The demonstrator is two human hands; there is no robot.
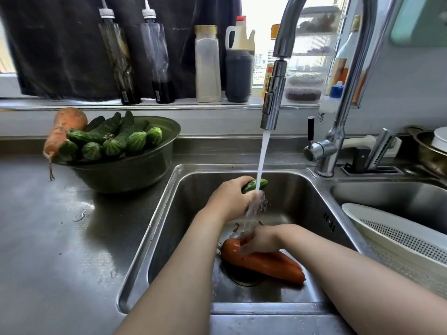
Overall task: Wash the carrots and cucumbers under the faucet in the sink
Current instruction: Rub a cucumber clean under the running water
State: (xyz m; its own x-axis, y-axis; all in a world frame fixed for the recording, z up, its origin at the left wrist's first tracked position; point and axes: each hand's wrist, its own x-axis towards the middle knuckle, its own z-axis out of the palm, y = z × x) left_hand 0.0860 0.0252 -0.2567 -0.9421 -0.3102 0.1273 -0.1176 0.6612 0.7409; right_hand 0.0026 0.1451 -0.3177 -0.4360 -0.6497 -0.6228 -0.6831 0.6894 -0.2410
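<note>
Water runs from the faucet into the steel sink. My left hand grips a small green cucumber and holds it in the stream; most of the cucumber is hidden in my fist. Lower in the sink, my right hand rests on the thick end of two orange carrots lying over the drain; whether its fingers curl round them is blurred by the water. A dark bowl on the counter at left holds several cucumbers and a carrot.
Bottles and jars line the windowsill behind the sink. A white colander sits in the second basin at right. A knife holder and a pot stand behind the faucet base. The steel counter at left is wet.
</note>
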